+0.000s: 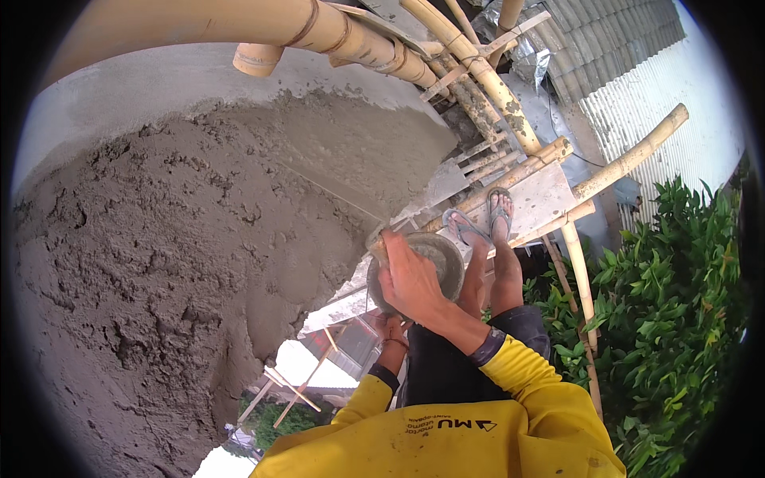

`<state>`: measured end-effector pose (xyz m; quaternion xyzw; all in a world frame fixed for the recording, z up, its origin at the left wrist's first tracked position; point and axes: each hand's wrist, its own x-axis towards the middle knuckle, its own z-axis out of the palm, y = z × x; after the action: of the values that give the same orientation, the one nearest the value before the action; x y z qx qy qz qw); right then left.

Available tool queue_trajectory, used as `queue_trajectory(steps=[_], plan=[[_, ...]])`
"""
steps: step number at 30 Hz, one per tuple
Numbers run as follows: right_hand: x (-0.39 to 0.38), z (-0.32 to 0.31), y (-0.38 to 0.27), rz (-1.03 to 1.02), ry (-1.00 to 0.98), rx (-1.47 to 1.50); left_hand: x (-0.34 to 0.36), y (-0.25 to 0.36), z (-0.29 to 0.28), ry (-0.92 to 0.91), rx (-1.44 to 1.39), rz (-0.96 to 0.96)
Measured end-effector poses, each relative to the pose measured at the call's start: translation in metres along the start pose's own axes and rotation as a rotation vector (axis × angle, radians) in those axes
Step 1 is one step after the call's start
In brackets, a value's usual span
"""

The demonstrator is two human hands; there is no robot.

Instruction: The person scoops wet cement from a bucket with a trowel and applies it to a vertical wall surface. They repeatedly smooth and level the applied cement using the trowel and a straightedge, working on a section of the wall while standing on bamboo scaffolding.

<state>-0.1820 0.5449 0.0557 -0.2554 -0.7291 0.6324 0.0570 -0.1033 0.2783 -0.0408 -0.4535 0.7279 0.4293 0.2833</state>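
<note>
My right hand (410,279) is closed around the pale handle of a trowel (378,245), beside the wet grey mortar (191,231) spread over the wall. A thin straight line runs from near the tool up across the mortar; whether it is the blade's edge I cannot tell. Just beneath that hand is a round bucket (446,259) with a grey-coated inside. My left hand (392,329) supports the bucket at its near lower side, fingers mostly hidden. Rough, lumpy mortar covers the left, while a smoother patch lies toward the top right of the coat.
Thick bamboo poles (494,88) form scaffolding above and to the right. My sandaled feet (500,211) stand on a narrow board (550,195). Leafy branches (669,319) and corrugated roofing (637,88) lie beyond it. A drop with more poles shows below left.
</note>
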Motion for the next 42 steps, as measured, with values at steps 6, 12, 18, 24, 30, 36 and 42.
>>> queue_trajectory(steps=[6,12,18,24,30,36,42], plan=[[0.067,-0.033,0.088,0.249,-0.019,-0.212,0.004,-0.015,-0.015,0.050,-0.016,-0.032],[0.225,0.024,0.164,0.360,-0.152,-0.219,0.007,-0.031,-0.013,0.055,-0.085,-0.056],[0.246,0.051,0.186,0.315,-0.237,-0.168,-0.005,-0.032,0.003,0.066,-0.158,-0.070],[0.205,0.047,0.201,0.447,-0.249,-0.221,-0.009,-0.028,0.012,0.124,-0.097,-0.075],[0.165,0.028,0.169,0.360,-0.281,0.011,-0.009,-0.029,0.014,0.019,-0.105,-0.029],[0.123,-0.014,0.117,0.420,-0.463,0.236,-0.008,-0.015,0.022,0.011,-0.056,-0.045],[0.078,-0.055,0.072,0.456,-0.653,0.624,-0.003,-0.015,0.020,0.001,-0.058,0.028]])
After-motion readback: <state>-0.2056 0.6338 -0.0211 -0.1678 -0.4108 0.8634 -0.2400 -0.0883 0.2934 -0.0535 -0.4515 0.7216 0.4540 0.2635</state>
